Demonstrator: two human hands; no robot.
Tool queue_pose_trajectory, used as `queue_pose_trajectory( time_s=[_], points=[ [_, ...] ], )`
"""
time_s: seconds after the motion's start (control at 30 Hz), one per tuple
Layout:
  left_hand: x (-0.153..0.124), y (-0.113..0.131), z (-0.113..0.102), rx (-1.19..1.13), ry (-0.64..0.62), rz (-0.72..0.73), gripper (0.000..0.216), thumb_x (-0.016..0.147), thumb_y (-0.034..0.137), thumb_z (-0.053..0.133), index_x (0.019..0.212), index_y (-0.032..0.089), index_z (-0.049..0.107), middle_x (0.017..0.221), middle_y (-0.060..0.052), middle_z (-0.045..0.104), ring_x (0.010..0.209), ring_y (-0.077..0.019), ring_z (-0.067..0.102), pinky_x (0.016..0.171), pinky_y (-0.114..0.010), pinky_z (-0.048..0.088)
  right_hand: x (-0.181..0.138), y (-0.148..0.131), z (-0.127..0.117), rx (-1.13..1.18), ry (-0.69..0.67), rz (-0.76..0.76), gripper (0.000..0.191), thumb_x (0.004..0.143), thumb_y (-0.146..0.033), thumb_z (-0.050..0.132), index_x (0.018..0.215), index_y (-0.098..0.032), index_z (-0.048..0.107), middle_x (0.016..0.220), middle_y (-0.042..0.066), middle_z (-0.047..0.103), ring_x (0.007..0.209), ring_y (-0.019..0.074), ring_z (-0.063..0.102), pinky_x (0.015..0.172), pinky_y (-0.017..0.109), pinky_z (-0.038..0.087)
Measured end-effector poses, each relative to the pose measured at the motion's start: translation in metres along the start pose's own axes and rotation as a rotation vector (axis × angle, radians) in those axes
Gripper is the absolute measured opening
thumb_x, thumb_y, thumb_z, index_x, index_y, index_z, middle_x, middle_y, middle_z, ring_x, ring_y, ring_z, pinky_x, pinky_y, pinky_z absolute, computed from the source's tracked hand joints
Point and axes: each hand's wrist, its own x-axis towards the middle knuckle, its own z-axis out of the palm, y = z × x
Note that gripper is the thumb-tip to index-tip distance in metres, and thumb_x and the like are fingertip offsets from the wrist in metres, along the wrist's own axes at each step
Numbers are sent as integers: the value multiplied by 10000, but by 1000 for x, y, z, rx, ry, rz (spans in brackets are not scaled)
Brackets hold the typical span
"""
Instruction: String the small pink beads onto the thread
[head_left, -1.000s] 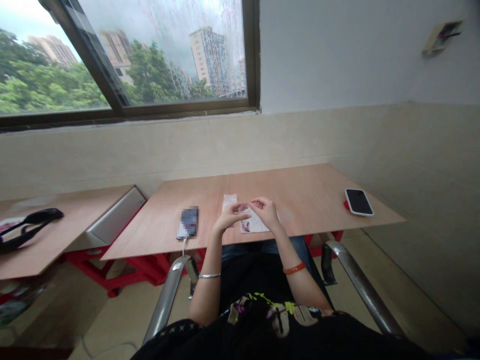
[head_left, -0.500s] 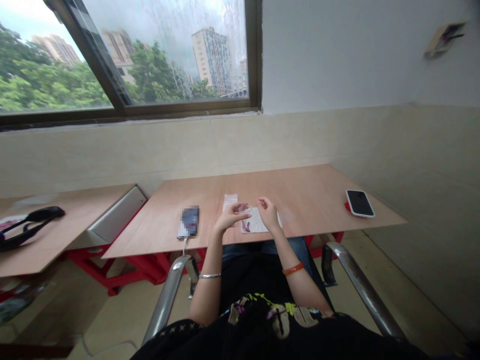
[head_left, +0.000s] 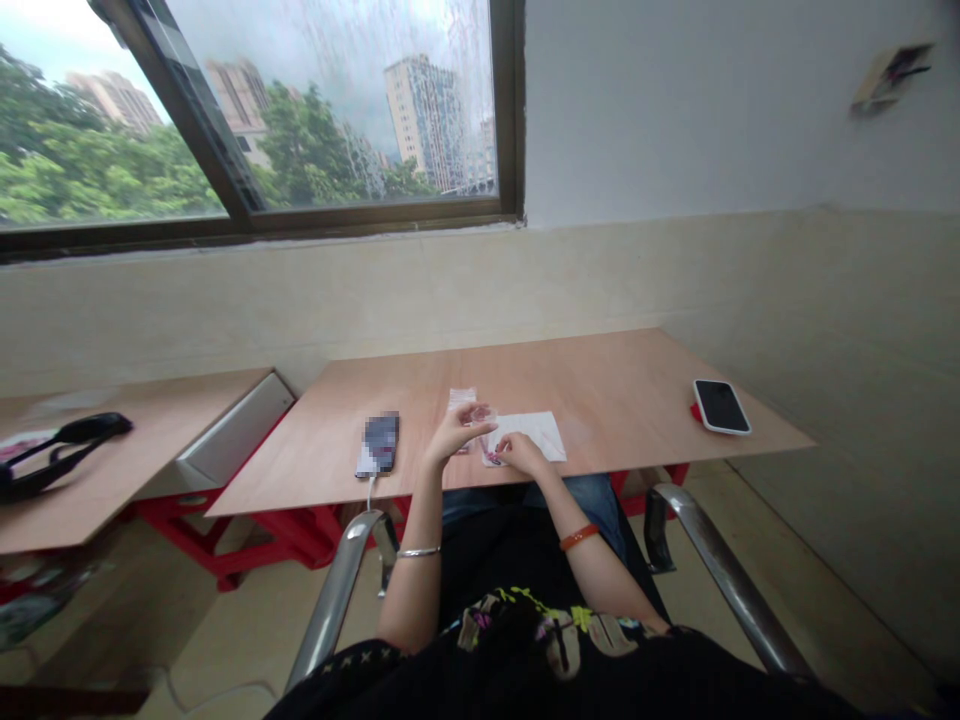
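Observation:
On the near part of the table, my left hand (head_left: 455, 433) is curved, thumb and fingers around what looks like a small clear plastic bag (head_left: 487, 418). My right hand (head_left: 523, 453) is lowered over a white sheet (head_left: 546, 432), its fingertips pinched together at a few tiny dark and pink pieces (head_left: 493, 459). Whether a piece is between those fingertips is too small to tell. Partly behind my left hand lies a pale, translucent stack of plastic (head_left: 462, 396).
A phone (head_left: 381, 445) with a white cable lies left on the wooden table (head_left: 600, 375). At the right, a white-framed device (head_left: 721, 407) rests on a red stand. Metal chair armrests (head_left: 337, 590) flank me. Another table (head_left: 150, 420) at the left carries a black strap-like object (head_left: 82, 430).
My right hand has moved down and left from above the white sheet to the tiny pieces on it. The left hand stays nearly in place.

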Motion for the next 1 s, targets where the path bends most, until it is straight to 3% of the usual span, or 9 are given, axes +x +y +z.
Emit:
queue_pose_trajectory(
  time_s=[0.57,0.87,1.0],
  points=[
    [-1,5,2,-15,6,25,438,708,313,762,1096,150,644,1125,-108,673,1031,-232,622,896,-341,492,-2,-3,-2,-31,-19,-36,132,766,-234,689,875,-198,753,743,19,661,642,127,541,576,219,331],
    [1,0,1,-25,-12,-15,440,712,334,763,1096,154,647,1111,-111,675,990,-226,632,777,-296,523,-2,-2,1,-8,54,-39,84,740,-219,705,788,-152,721,737,35,672,662,137,573,579,215,340],
    [1,-5,0,-47,-2,-16,466,689,336,783,1091,145,646,1113,-120,670,985,-221,632,778,-290,524,-1,-6,-18,42,142,-66,113,793,-221,640,830,-146,715,754,39,673,695,140,594,613,211,376]
  ],
)
